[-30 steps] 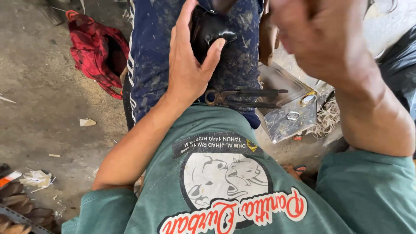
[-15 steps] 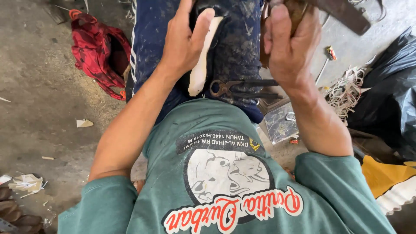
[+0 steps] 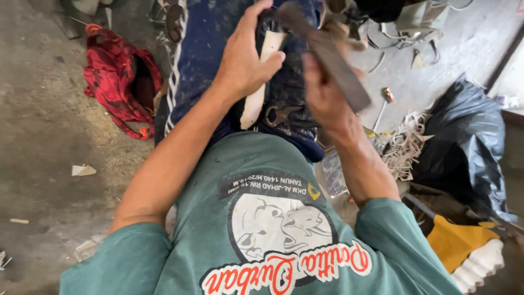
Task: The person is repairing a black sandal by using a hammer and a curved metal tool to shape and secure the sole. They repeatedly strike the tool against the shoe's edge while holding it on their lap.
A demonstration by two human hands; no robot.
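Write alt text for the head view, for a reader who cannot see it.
Seen from above, a person's left hand presses a pale, sole-shaped piece against their blue-trousered lap, while the right hand grips a dark, flat tool, blurred. Pincers lie on the lap, a red bag sits on the concrete floor, and a black plastic bag lies to the right.

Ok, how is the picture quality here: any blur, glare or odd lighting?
Head view: daylight is soft and even, with no hard shadows or glare. The right hand and the dark flat tool it grips are motion-blurred; the left hand on the pale strip, the green shirt and the red bag look sharp. Wide-angle stretch shows at the edges.
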